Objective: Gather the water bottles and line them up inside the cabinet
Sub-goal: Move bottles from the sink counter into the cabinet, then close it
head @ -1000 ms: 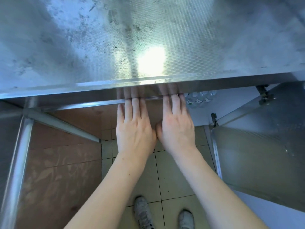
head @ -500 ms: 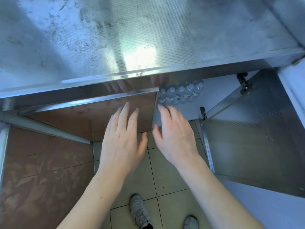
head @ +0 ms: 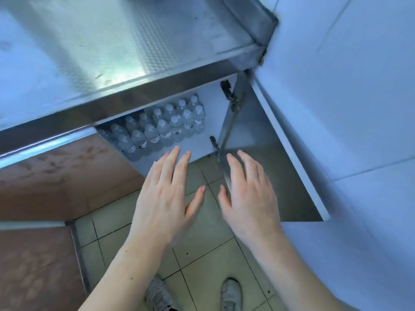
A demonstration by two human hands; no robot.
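Several clear water bottles (head: 161, 127) with white caps stand in two rows on the white floor (head: 197, 147) of the open cabinet under the steel counter. My left hand (head: 167, 198) hovers with straight fingers just in front of the cabinet opening, holding nothing. My right hand (head: 249, 196) is also flat and empty, in front of the edge of the open right cabinet door (head: 265, 158). Neither hand touches a bottle.
A steel countertop (head: 112, 52) overhangs the cabinet. A brown wood-grain door (head: 67, 173) stands to the left. The right door swings out toward a white wall (head: 348, 108). Tiled floor (head: 202, 254) and two grey shoes (head: 231, 295) lie below.
Both hands pulled back from the counter's front edge and spread apart. The view shifted right and lower, so the rows of bottles inside the cabinet came into sight.
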